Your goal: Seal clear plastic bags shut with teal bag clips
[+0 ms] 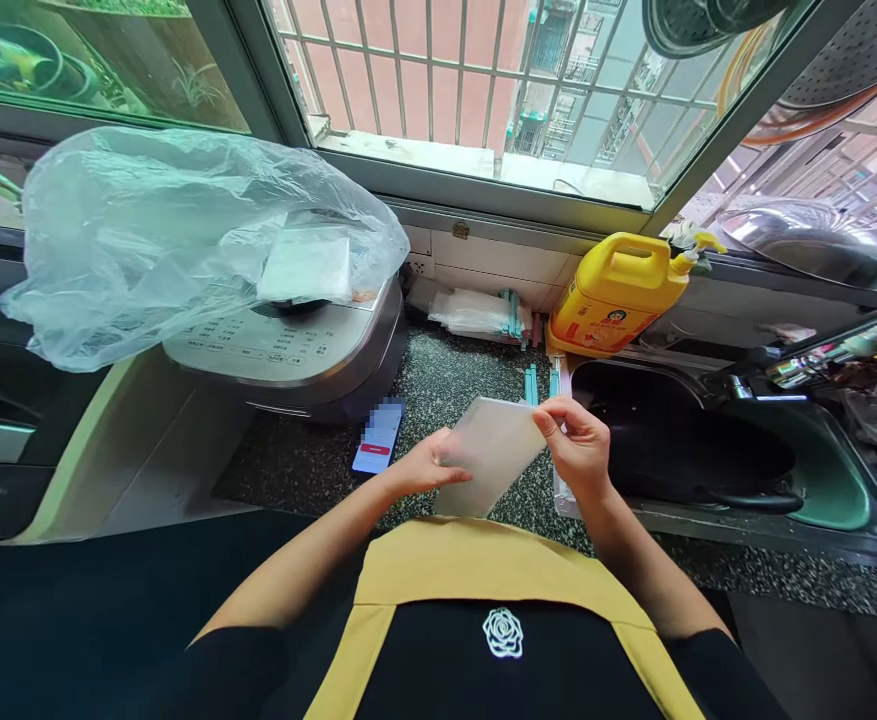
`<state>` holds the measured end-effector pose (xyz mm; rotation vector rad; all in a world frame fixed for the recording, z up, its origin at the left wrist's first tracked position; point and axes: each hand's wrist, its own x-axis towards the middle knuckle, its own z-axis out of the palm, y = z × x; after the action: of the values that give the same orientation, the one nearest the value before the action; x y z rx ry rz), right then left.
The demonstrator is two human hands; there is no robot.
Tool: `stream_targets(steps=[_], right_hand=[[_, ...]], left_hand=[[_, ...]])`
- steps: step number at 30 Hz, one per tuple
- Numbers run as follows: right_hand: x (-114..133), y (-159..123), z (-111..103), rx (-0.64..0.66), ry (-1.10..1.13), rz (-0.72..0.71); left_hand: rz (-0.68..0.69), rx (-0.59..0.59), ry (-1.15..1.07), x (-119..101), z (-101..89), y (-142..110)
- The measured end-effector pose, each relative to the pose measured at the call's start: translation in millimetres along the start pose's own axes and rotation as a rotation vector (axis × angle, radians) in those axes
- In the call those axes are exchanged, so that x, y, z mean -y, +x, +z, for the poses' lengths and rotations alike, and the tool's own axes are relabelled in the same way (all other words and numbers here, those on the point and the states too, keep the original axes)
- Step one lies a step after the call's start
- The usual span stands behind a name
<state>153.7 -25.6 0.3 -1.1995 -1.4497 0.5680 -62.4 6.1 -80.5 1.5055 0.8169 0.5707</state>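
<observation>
Between my hands is a flat, frosted, translucent plastic bag point(492, 455), tilted over the counter in front of my apron. My left hand point(438, 464) grips its left side, thumb on the near face and the other fingers behind. At the upper right corner, my right hand point(579, 445) pinches the edge between thumb and fingers. Just beyond lie turquoise strips point(531, 383) on the counter. Partly behind my right hand is a clear plastic packet point(564, 498). A stack of clear bags with turquoise edges point(474, 311) rests against the wall.
Left of my hands lie a phone point(379, 436) and a rice cooker point(280, 345) under a large plastic bag point(183, 230). A yellow jug point(609, 300) stands by the wall. To the right, a black wok point(678, 430) sits in the sink point(847, 490) below the faucet point(787, 372).
</observation>
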Motion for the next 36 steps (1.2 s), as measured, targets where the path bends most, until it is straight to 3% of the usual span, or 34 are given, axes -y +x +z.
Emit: stream_targets(steps=[3,6,11,14,18,22,26,30,34,36], right_hand=[[3.1,-2.2,2.3,0.049,-0.023,-0.022],[7.3,-2.4,4.0,0.097,-0.034,-0.026],[-3.3,-9.4,9.5,0.046,0.052,0.062],[-22.4,-22.7,17.4,0.105,0.059,0.071],[-48.9,-46.7,24.6,0.211,-0.090,0.043],[-72.0,-73.0,22.5,0.264,-0.175,0.020],[-87.4,-93.0,17.5,0.328,-0.271,0.021],[-75.3,-87.4,4.1,0.328,-0.210,0.034],[-35.5,-62.8,-15.3,0.121,-0.084,-0.030],[-15.9,-50.7,-19.7,0.085,-0.045,-0.072]], left_hand=[[0.136,-0.003,0.039,-34.9,-9.6,10.3],[0.243,-0.036,0.048,-72.9,-5.0,22.3],[0.216,-0.195,-0.133,-106.2,13.3,30.5],[0.175,-0.288,-0.265,-111.7,12.2,29.3],[0.128,-0.355,-0.370,-111.5,6.7,27.5],[0.110,-0.388,-0.388,-106.6,6.8,25.8],[0.175,-0.412,-0.323,-103.1,6.9,23.0],[0.209,-0.393,-0.171,-101.8,13.2,17.6],[0.219,-0.299,-0.007,-97.3,34.0,11.6],[0.248,-0.251,0.038,-92.7,44.6,8.8]])
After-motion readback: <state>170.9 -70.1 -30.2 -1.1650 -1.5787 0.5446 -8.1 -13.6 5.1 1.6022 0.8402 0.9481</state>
